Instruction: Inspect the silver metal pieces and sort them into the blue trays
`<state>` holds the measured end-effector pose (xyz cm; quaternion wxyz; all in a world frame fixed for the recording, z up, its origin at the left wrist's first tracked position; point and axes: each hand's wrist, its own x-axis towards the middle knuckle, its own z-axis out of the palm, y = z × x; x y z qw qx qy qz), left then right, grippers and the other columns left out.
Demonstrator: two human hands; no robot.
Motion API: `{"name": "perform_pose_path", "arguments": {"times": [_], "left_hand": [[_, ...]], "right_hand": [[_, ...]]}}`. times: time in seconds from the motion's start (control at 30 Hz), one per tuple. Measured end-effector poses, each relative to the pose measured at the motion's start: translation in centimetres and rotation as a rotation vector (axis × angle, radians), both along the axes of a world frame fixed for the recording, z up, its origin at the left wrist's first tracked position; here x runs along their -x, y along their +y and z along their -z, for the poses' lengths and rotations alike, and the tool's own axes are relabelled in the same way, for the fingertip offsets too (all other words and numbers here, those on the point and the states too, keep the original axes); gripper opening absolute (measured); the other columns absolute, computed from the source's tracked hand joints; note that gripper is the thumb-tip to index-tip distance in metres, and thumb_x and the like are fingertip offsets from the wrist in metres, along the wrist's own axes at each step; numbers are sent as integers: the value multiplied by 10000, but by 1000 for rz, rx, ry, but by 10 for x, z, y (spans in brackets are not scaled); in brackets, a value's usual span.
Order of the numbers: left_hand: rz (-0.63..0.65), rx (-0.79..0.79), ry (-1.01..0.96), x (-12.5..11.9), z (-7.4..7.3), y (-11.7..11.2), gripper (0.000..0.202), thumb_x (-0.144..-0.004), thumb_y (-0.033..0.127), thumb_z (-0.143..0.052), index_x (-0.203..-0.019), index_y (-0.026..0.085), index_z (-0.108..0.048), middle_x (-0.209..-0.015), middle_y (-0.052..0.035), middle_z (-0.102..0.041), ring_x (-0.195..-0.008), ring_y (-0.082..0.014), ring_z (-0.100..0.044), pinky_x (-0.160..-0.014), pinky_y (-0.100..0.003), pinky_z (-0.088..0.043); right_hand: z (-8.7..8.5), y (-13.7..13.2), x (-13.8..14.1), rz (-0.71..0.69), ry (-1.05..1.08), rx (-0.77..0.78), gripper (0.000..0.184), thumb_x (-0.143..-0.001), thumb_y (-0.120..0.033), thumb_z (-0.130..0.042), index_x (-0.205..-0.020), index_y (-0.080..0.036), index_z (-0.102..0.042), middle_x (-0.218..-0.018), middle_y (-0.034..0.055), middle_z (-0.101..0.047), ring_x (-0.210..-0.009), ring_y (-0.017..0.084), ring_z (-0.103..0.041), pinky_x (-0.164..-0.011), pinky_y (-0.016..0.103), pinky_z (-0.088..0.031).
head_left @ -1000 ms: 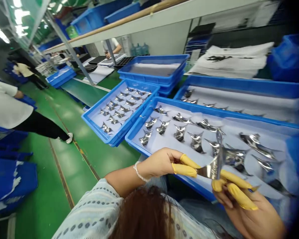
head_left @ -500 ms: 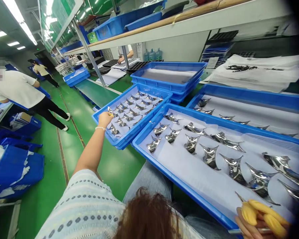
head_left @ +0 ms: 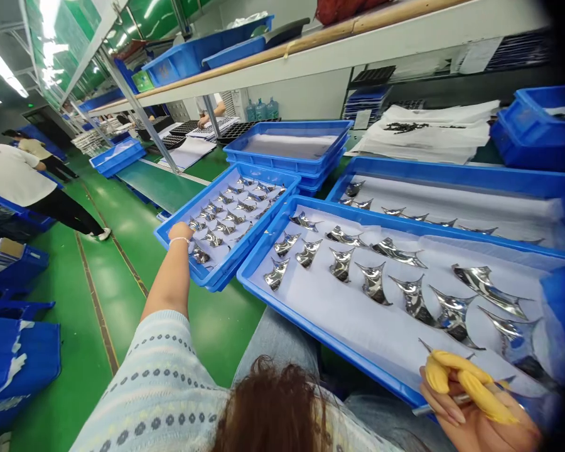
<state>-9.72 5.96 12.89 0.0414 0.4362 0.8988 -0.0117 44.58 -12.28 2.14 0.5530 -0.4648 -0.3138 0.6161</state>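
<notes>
My left hand [head_left: 181,232] reaches over the near-left rim of the smaller blue tray [head_left: 226,267], beside a curved shiny metal piece [head_left: 196,225]. Its fingers are hidden behind the back of the hand. Several similar pointed metal pieces lie in rows on that tray's white liner. My right hand [head_left: 480,402], with yellow finger covers [head_left: 483,392], is closed around a thin metal rod [head_left: 424,410] at the lower right. A sharp metal tip [head_left: 426,346] sticks out beyond its fingers. Below it is the large blue tray [head_left: 329,342], holding more shiny pieces [head_left: 374,282].
Another blue tray [head_left: 456,168] with metal pieces stands behind the large one. Stacked blue trays [head_left: 287,164] are at the back, under a shelf [head_left: 282,69]. White sheets [head_left: 419,141] lie behind. A person [head_left: 14,179] stands at the left on the green floor.
The view has swung right, so the trays appear further left. My left hand stays at the same corner of the smaller tray. My right hand shows more fully, still around the rod.
</notes>
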Motion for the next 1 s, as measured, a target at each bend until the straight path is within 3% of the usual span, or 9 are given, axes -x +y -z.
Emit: {"name": "perform_pose_path", "arguments": {"times": [0.07, 0.17, 0.27, 0.33, 0.4, 0.53, 0.77, 0.87, 1.0], "left_hand": [[99, 1, 38, -27, -5, 7, 363, -966, 333, -586, -1240, 100, -630, -1227, -172, -674, -1149, -314, -640, -979, -512, -501], [374, 15, 27, -89, -3, 9, 359, -990, 305, -527, -1279, 120, -633, -1247, -149, -682, -1169, -299, -632, -1012, -432, -478], [695, 98, -52, -157, 12, -3, 277, -947, 342, -599, -1188, 258, -706, -1210, -45, -719, -1132, -232, -658, -983, -298, -482], [819, 161, -65, -191, 26, -12, 244, -938, 334, -608, -1142, 265, -723, -1189, -46, -723, -1128, -237, -662, -963, -299, -495], [867, 222, -43, -211, 38, -16, 235, -946, 307, -598, -1119, 204, -720, -1168, -95, -717, -1116, -263, -664, -953, -359, -515], [891, 336, 17, -220, 53, -11, 254, -961, 327, -618, -1115, 133, -672, -1142, -102, -693, -1065, -238, -663, -947, -459, -541], [896, 363, 65, -220, 59, -7, 267, -961, 350, -624, -1113, 134, -660, -1123, -86, -686, -1022, -218, -669, -914, -445, -563], [896, 325, 45, -216, 54, -9, 212, -960, 310, -619, -1044, 126, -683, -1052, -88, -709, -991, -220, -680, -902, -431, -556], [946, 215, -32, -213, 30, -15, 144, -931, 211, -597, -939, 159, -731, -976, -119, -754, -958, -263, -703, -857, -357, -531]], "right_hand": [[-13, 0, 6, 40, 37, 41, 322, -655, -541, -835, -763, -245, -766, -475, -16, -498, -351, 67, -322, -360, 219, -268], [-24, 1, 11, 35, 72, 51, 356, -616, -549, -871, -770, -239, -788, -469, -10, -506, -358, 62, -343, -379, 208, -276], [-27, 0, 12, 31, 97, 29, 336, -624, -545, -879, -795, -265, -800, -479, -7, -530, -364, 59, -345, -397, 205, -273], [-26, -1, 11, 36, 107, 23, 314, -642, -529, -874, -803, -269, -802, -483, -13, -526, -365, 56, -337, -398, 204, -256], [-24, -2, 11, 30, 113, 16, 292, -665, -507, -863, -809, -260, -803, -478, -24, -502, -364, 56, -330, -397, 208, -243], [-22, -3, 13, 25, 123, -11, 303, -695, -511, -842, -825, -241, -801, -484, -31, -492, -373, 56, -321, -412, 218, -229], [-25, -3, 15, 27, 167, -26, 317, -688, -484, -843, -813, -200, -778, -521, -19, -536, -390, 55, -297, -422, 227, -213], [-26, -3, 14, 18, 177, -42, 316, -698, -488, -836, -824, -205, -778, -525, -18, -550, -386, 53, -290, -428, 228, -214], [-26, -2, 15, 10, 183, -64, 306, -714, -483, -825, -826, -203, -776, -521, -21, -553, -383, 54, -276, -428, 231, -203]]}}
